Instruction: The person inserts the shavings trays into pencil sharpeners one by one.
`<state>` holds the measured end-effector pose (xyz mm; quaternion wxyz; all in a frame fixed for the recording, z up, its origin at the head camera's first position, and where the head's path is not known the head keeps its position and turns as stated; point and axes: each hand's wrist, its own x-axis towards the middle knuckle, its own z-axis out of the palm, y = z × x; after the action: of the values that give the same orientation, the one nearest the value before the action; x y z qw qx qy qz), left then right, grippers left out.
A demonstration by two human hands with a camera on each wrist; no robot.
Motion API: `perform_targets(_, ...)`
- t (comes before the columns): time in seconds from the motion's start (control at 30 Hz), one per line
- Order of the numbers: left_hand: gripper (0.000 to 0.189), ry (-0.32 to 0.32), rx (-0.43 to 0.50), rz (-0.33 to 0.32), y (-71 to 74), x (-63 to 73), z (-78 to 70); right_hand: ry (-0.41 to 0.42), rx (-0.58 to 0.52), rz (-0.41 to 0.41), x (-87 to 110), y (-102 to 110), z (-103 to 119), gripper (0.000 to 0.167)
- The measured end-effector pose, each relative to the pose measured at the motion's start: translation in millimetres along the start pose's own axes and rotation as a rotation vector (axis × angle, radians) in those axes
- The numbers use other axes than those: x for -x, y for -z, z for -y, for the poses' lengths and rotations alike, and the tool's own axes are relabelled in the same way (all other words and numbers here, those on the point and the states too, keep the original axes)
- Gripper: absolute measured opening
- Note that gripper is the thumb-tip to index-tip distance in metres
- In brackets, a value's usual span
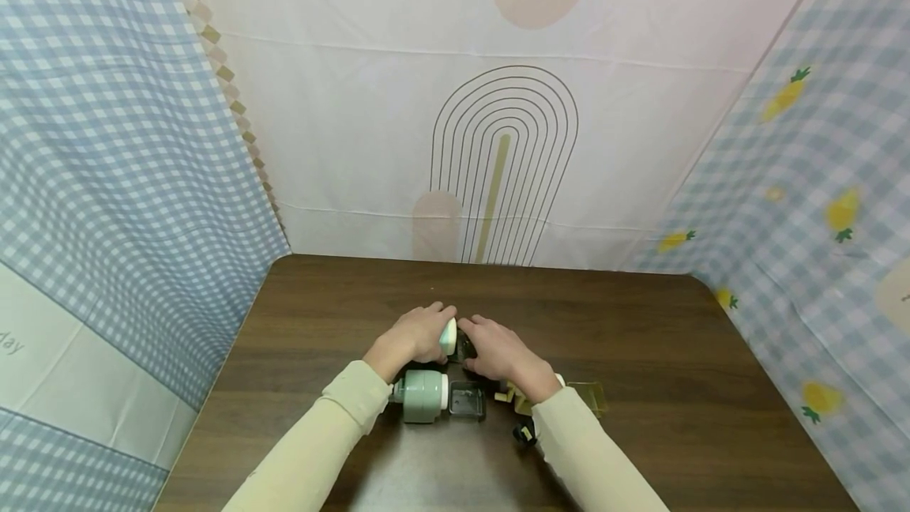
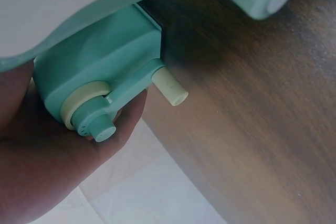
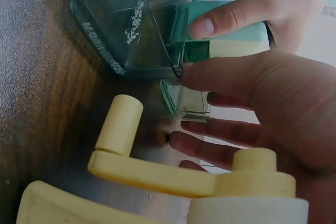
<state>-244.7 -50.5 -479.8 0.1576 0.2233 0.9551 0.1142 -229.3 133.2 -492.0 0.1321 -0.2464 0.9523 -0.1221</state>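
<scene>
My left hand [image 1: 419, 332] grips a green and cream crank pencil sharpener [image 1: 448, 336]; its crank [image 2: 131, 88] shows in the left wrist view. That hand's thumb [image 3: 226, 22] lies on the green body in the right wrist view. My right hand [image 1: 498, 348] is spread around a small see-through dark green shavings drawer [image 3: 185, 103], thumb on one side and fingers on the other. Contact with the drawer is unclear. Closer to me, a second green sharpener [image 1: 423, 397] lies beside another see-through drawer [image 1: 467, 401] with pale shavings inside.
A yellow crank sharpener [image 3: 157, 174] is under my right wrist, partly hidden in the head view. To its right lies a see-through yellow drawer [image 1: 588, 397]. A small black and yellow object [image 1: 524, 434] sits by my right sleeve on the brown table [image 1: 341, 299].
</scene>
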Motion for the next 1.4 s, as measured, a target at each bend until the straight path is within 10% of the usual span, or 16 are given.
perform_targets(1.4, 0.075, 0.005, -0.010, -0.008, 1.9, 1.6, -2.7, 0.045, -0.096, -0.060, -5.7, -4.8, -1.4, 0.075)
